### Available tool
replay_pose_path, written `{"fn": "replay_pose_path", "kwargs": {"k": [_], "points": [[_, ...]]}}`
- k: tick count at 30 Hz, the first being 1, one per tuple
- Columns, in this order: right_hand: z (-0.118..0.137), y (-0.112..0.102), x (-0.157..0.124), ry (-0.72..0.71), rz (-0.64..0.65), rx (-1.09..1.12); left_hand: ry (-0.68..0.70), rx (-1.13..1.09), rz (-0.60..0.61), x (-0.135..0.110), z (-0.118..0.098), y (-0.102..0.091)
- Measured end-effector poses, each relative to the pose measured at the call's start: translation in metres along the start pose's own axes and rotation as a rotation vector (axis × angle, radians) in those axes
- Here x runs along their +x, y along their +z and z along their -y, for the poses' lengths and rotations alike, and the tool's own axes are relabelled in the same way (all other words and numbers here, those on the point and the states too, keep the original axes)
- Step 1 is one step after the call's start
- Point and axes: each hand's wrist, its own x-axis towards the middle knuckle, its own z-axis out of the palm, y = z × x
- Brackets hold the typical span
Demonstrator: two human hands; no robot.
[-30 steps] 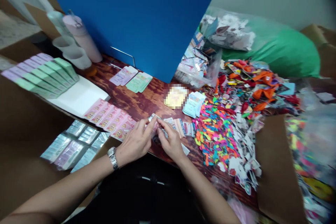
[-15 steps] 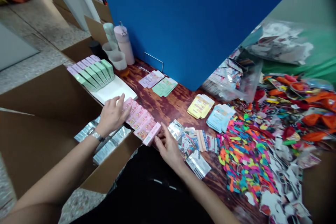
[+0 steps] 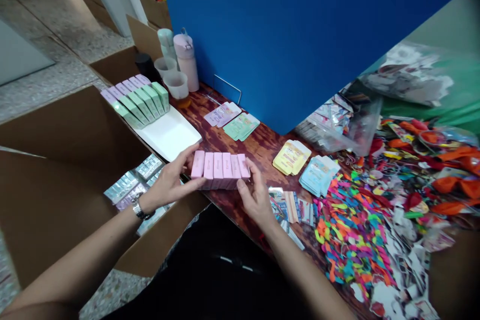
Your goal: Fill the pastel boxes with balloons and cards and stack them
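Note:
A row of several small pink boxes [image 3: 221, 167] stands side by side at the table's near edge, pressed between my two hands. My left hand [image 3: 172, 180] grips the left end, its thumb along the near side. My right hand [image 3: 257, 195] closes on the right end with thumb and fingers. Behind my left hand lies a white board [image 3: 170, 130], with a row of green and lilac boxes [image 3: 138, 100] on its far part. Silver packets [image 3: 288, 207] with printed pictures lie beside my right hand, which partly hides them.
An open carton [image 3: 67, 160] holding silver packs [image 3: 135, 182] stands at the left. Lilac [image 3: 223, 114], green [image 3: 242, 126], yellow [image 3: 291, 156] and blue cards [image 3: 319, 175] lie on the table. Colourful balloons [image 3: 352, 225] are heaped right; cups [image 3: 176, 85] and a pink bottle [image 3: 186, 62] stand behind.
The pink boxes have gone from a slanted row with printed faces showing to an upright row with narrow sides up. Both hands now clasp the ends; my left hand was resting on them before.

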Motion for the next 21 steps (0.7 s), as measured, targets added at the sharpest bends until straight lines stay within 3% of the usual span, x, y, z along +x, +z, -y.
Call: {"fn": "replay_pose_path", "kwargs": {"k": [5,8,12,15,17,21], "points": [[-0.009,-0.007,0.012,-0.145,0.087,-0.276,0.243,0.403,0.072,-0.005,0.006,0.026],[-0.016,0.000,0.008,-0.155,0.067,-0.357,0.232,0.551,0.067,-0.009,0.011,0.046],[-0.010,0.001,0.005,-0.185,0.053,-0.397,0.154,0.511,0.037,-0.012,0.007,0.058],[0.004,0.001,0.024,-0.234,0.068,-0.378,0.117,0.456,-0.053,-0.011,0.000,0.046],[0.016,0.011,0.052,-0.297,0.104,-0.336,0.092,0.489,-0.184,-0.008,0.000,0.027],[0.032,0.067,0.133,-0.419,0.233,-0.166,-0.047,0.701,-0.425,0.003,0.026,-0.021]]}}
